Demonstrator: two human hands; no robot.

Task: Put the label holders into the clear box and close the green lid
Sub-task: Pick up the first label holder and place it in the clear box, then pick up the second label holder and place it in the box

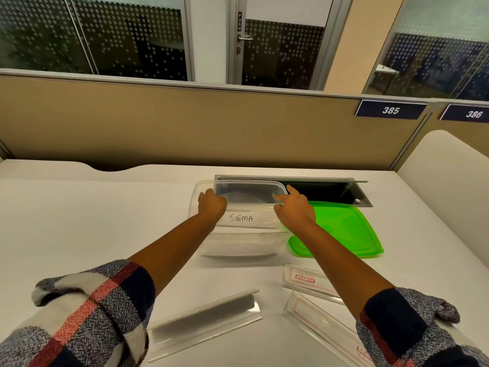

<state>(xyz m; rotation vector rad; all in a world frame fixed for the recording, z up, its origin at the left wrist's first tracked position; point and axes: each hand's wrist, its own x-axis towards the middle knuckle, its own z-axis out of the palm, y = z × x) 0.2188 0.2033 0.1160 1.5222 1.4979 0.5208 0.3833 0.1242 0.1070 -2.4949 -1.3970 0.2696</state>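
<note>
- Head view: both hands reach into the clear box (239,234), which stands open on the white surface (79,221). Between them they hold one label holder (248,219) marked "SIGMA".
- The left hand (211,205) has its grip closed over the holder's left end. The right hand (293,210) pinches the right end with its forefinger stretched forward. Holding both ends seems meant to keep the long, thin strip level while it goes in.
- The holder's long axis runs left to right, along the box's longer side, so it can fit lengthwise. Its written face points towards the person. Whether it already rests inside against the near wall or hangs above the floor of the box I cannot tell, the plastic being clear.
- The green lid (341,229) lies flat just right of the box, touching or nearly touching its corner, placed handy for closing later.
- Three more holders wait on the near surface: a grey-backed holder (209,319) lying aslant, a holder with a red "GEMSON" card (307,282), and a third clear holder (322,324) partly under the right sleeve.
- By my judgement the packing is at an early stage, the lid not yet on.
</note>
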